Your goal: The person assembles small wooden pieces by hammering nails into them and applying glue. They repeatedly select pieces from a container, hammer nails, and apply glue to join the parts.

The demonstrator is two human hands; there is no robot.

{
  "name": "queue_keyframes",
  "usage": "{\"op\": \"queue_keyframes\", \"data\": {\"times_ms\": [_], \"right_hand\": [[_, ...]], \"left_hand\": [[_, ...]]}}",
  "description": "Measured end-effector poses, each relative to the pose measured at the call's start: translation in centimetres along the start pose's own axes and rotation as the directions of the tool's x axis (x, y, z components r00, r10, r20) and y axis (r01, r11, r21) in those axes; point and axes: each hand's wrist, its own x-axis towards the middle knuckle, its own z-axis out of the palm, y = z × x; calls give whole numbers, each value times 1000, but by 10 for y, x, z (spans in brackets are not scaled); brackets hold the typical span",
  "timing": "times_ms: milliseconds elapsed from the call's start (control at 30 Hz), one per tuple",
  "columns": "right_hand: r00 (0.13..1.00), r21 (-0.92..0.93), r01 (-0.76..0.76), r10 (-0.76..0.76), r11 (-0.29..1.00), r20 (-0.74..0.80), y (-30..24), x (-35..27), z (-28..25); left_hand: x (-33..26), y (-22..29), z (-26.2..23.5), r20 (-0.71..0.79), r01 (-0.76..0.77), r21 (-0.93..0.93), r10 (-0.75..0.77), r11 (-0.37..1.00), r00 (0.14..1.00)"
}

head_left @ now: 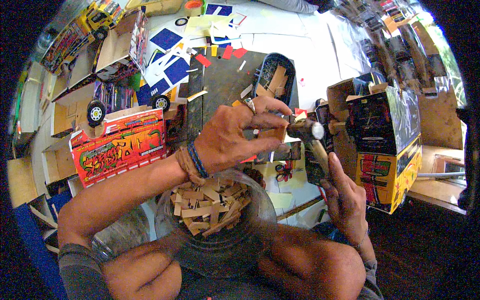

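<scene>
1. The left hand (235, 137) pinches a small cardboard piece (272, 134) between thumb and fingers, just right of picture centre.
2. The right hand (345, 195), at 4 o'clock from that piece, is closed around a small hammer (312, 142); its round head sits touching or just beside the piece, I cannot tell which.
3. A bowl of cardboard scraps (212, 202) rests in the lap at 6 o'clock. A yellow model truck (387, 150) stands at 3 o'clock, and a red graffiti-painted box (122, 145) at 9 o'clock.
4. To do this well, I judge: keep the pinching fingertips clear of the hammer's face, hold the piece square, and use short, light taps so the thin card does not buckle.
</scene>
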Motion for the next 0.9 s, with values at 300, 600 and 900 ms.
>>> {"op": "queue_keyframes", "data": {"times_ms": [300, 600, 900], "right_hand": [[1000, -67, 6, -8, 998, -21, 4, -3, 7], [998, -24, -22, 21, 999, -59, 5, -1, 9], [999, -32, -19, 18, 999, -34, 3, -1, 9]], "left_hand": [[1, 1, 2, -6, 44, -114, -45, 992, 999], [1, 3, -1, 11, 31, -50, -31, 998, 999], [0, 4, 3, 10, 136, -190, -136, 972, 991]]}}
